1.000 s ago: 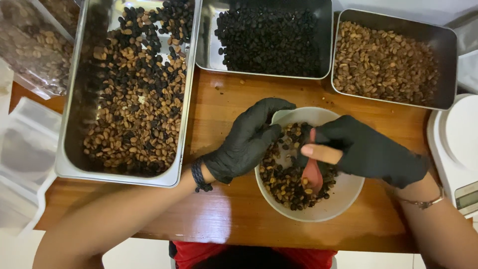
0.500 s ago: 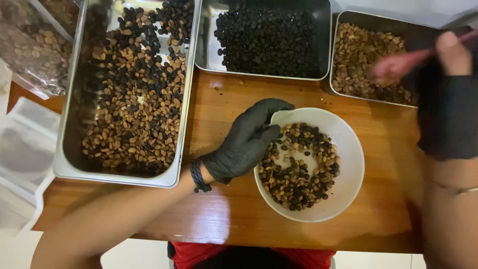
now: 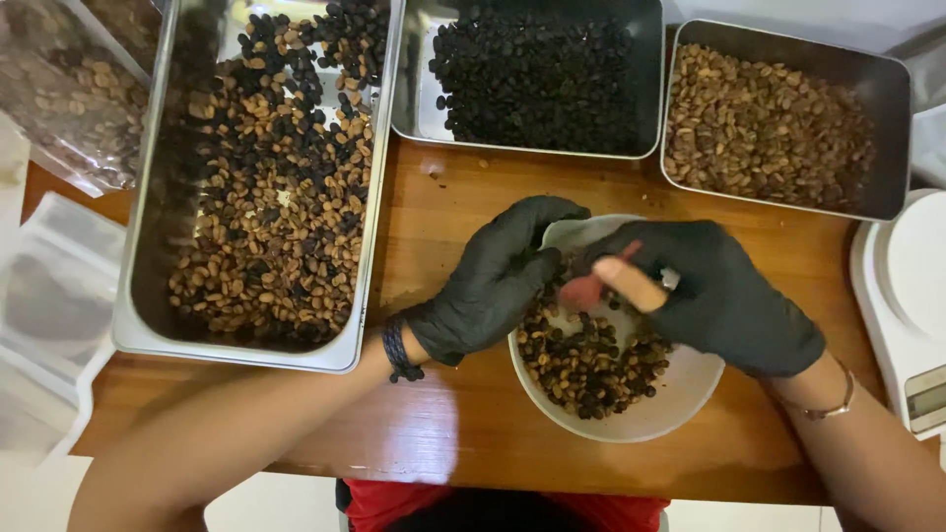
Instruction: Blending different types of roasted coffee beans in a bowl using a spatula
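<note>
Both hands, in black gloves, are working over a round white bowl (image 3: 641,419) of mixed light and dark coffee beans (image 3: 586,360) on the wooden table (image 3: 463,414). The left hand (image 3: 493,281) is resting curled on the bowl's rim, grasping nothing visible. The right hand (image 3: 724,296) is pinching a small reddish-pink spoon (image 3: 591,288) just above the beans.

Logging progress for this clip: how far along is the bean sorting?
Done: the dark-bean tray and light-bean tray each hold one colour. In hand: both gloved hands, left hand and right hand with a reddish scoop, work over the white bowl of mixed beans. Left: the large mixed tray is unsorted.
</note>
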